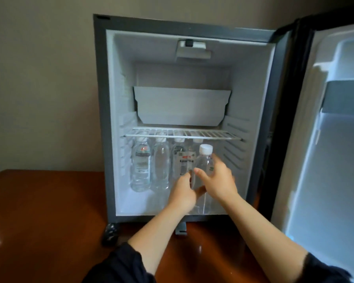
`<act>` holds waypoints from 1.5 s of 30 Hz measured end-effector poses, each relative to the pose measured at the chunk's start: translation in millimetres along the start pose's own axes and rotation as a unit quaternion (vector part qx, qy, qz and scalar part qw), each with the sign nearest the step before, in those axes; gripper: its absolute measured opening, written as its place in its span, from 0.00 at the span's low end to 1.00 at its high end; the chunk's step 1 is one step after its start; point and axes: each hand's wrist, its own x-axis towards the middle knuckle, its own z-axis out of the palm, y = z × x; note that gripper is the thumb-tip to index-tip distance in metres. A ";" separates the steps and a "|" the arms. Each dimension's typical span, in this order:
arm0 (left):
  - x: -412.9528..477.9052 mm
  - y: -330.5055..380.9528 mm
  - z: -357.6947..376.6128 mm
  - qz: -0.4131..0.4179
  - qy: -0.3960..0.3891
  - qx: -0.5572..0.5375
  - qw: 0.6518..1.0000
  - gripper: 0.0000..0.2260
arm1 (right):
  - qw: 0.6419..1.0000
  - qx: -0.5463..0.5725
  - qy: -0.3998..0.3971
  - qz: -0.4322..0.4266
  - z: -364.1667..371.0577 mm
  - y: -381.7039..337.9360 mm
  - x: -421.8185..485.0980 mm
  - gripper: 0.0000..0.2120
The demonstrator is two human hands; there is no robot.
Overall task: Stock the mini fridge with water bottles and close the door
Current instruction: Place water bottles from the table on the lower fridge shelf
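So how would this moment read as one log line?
left hand grips front bottle | right hand grips same | back-row bottles upright under wire shelf | door open

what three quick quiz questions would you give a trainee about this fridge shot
1. True or false: the fridge door stands open.
2. Pick one: the bottles at the back stand A) below the wire shelf, B) on top of it, C) in the door.
3. Fill in: the front bottle, held between the left hand and the right hand, has a ___ cap.
Key: 1 true; 2 A; 3 white.
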 end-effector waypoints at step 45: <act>90.8 -30.0 1.4 0.265 0.115 0.430 0.855 0.43 | 0.992 -0.001 0.025 0.121 32.6 51.2 120.0 0.24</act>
